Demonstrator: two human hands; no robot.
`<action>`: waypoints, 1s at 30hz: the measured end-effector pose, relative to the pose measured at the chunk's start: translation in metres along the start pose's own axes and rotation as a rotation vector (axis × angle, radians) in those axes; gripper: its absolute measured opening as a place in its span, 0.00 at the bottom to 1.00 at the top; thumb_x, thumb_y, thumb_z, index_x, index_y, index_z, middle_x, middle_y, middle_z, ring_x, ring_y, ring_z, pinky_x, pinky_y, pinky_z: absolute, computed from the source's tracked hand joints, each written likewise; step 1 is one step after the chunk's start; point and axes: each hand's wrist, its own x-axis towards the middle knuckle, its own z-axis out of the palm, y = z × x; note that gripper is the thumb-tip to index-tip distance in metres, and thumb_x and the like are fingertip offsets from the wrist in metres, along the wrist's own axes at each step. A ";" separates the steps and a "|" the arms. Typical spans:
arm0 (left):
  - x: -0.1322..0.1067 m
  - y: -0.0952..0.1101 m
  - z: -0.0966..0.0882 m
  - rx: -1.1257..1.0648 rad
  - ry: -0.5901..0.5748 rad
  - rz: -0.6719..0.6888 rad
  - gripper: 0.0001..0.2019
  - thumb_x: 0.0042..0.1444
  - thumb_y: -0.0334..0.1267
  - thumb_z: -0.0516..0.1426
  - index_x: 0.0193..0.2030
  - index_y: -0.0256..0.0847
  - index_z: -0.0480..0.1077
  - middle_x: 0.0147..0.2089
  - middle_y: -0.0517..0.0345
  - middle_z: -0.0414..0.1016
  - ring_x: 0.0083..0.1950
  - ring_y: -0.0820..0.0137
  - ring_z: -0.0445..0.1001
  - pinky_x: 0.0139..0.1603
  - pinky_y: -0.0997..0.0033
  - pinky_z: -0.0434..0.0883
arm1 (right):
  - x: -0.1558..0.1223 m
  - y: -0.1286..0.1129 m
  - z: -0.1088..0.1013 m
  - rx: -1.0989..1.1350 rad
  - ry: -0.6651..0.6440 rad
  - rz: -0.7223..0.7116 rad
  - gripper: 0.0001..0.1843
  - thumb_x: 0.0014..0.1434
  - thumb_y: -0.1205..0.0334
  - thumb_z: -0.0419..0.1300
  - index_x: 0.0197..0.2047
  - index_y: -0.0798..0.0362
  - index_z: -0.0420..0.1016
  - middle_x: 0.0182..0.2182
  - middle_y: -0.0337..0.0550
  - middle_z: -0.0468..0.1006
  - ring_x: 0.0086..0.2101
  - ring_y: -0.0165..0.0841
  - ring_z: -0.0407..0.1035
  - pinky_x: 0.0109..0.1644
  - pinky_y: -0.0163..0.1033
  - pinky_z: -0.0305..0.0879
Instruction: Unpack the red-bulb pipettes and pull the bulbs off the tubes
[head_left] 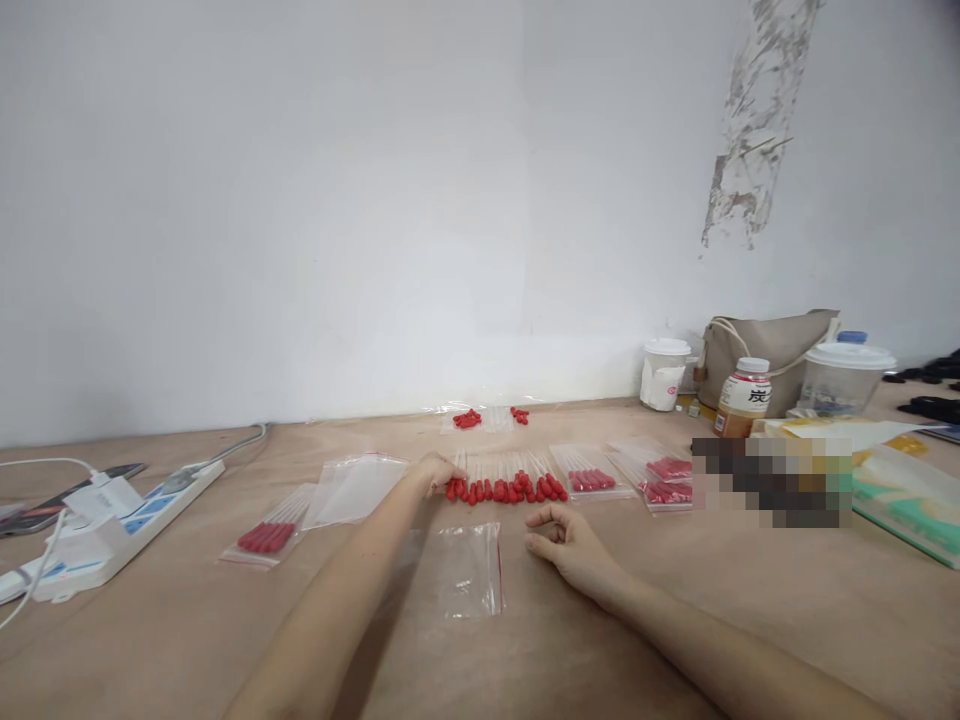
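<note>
A row of thin pale sticks with red bulb-shaped ends (504, 491) lies across the middle of the table. At the left end of this row is my left hand (436, 472), its fingers drawn together against the outermost sticks; what they grip is partly hidden. My right hand (568, 548) hovers or rests just in front of the row's right side, fingers curved, thumb apart, holding nothing. Between my forearms lies a flat clear zip bag (471, 570) with a red seal line on its right edge.
Bags of red-ended sticks lie left (268, 535) and right (592, 478), beside stacked bags (356, 488). More red pieces (466, 419) lie near the wall. A power strip (142, 525) is far left; a paper cup (664, 375), bottle (742, 400) and cloth bag (780, 345) stand right.
</note>
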 end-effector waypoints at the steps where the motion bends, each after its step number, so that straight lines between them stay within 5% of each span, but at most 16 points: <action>1: 0.000 0.000 0.000 0.052 0.028 -0.022 0.14 0.58 0.39 0.51 0.50 0.36 0.62 0.49 0.51 0.65 0.45 0.67 0.68 0.43 0.60 0.69 | 0.000 0.000 0.000 0.004 0.001 0.003 0.11 0.40 0.64 0.61 0.30 0.53 0.66 0.15 0.30 0.61 0.19 0.25 0.56 0.23 0.31 0.50; 5: 0.001 0.000 -0.006 0.258 0.146 -0.078 0.08 0.51 0.39 0.58 0.31 0.34 0.69 0.30 0.56 0.73 0.38 0.66 0.72 0.40 0.67 0.68 | 0.000 -0.001 -0.001 -0.008 0.015 -0.013 0.10 0.39 0.64 0.62 0.29 0.53 0.67 0.17 0.31 0.62 0.20 0.26 0.57 0.24 0.32 0.51; 7: 0.001 0.000 -0.009 0.311 0.191 -0.073 0.11 0.44 0.38 0.62 0.18 0.37 0.66 0.15 0.60 0.67 0.33 0.65 0.73 0.36 0.71 0.66 | 0.000 0.000 -0.001 -0.020 0.007 -0.015 0.10 0.40 0.64 0.61 0.29 0.53 0.67 0.17 0.31 0.61 0.20 0.26 0.57 0.24 0.32 0.51; 9: 0.000 0.000 -0.011 0.334 0.214 -0.068 0.14 0.40 0.39 0.63 0.14 0.39 0.64 0.12 0.60 0.64 0.31 0.63 0.73 0.33 0.72 0.65 | 0.000 0.001 -0.001 -0.032 -0.008 -0.022 0.10 0.40 0.64 0.61 0.30 0.53 0.66 0.16 0.31 0.61 0.20 0.26 0.57 0.24 0.32 0.51; 14: -0.010 0.002 -0.005 0.294 0.143 -0.117 0.09 0.50 0.39 0.58 0.34 0.34 0.69 0.33 0.52 0.73 0.37 0.66 0.72 0.35 0.68 0.69 | 0.000 0.002 0.000 -0.052 -0.004 -0.051 0.10 0.40 0.65 0.61 0.30 0.54 0.67 0.18 0.32 0.63 0.21 0.26 0.59 0.25 0.32 0.53; 18: -0.017 0.000 0.001 0.246 0.077 -0.128 0.14 0.58 0.39 0.51 0.49 0.37 0.62 0.49 0.51 0.65 0.45 0.68 0.68 0.43 0.60 0.69 | -0.001 0.001 0.000 -0.081 -0.006 -0.068 0.09 0.40 0.65 0.60 0.29 0.54 0.67 0.20 0.33 0.64 0.22 0.27 0.60 0.26 0.33 0.56; 21: -0.016 -0.002 0.000 0.235 0.089 -0.107 0.14 0.58 0.39 0.51 0.49 0.37 0.63 0.48 0.52 0.66 0.44 0.68 0.69 0.43 0.61 0.69 | 0.000 0.004 0.001 -0.118 -0.008 -0.083 0.09 0.42 0.65 0.60 0.30 0.54 0.67 0.21 0.34 0.65 0.23 0.27 0.61 0.28 0.33 0.57; 26: -0.028 -0.002 -0.007 0.233 0.185 0.038 0.08 0.50 0.36 0.58 0.35 0.33 0.68 0.33 0.51 0.72 0.37 0.63 0.72 0.37 0.65 0.69 | 0.001 0.007 0.000 -0.203 0.007 -0.126 0.06 0.44 0.66 0.58 0.30 0.54 0.67 0.24 0.37 0.67 0.24 0.28 0.62 0.29 0.34 0.60; 30: -0.074 -0.015 -0.005 0.220 0.278 0.304 0.08 0.52 0.39 0.55 0.38 0.41 0.69 0.42 0.52 0.71 0.48 0.64 0.68 0.49 0.68 0.63 | -0.012 -0.006 -0.003 -0.402 -0.046 -0.473 0.05 0.51 0.64 0.53 0.32 0.52 0.69 0.32 0.43 0.70 0.32 0.31 0.65 0.38 0.38 0.62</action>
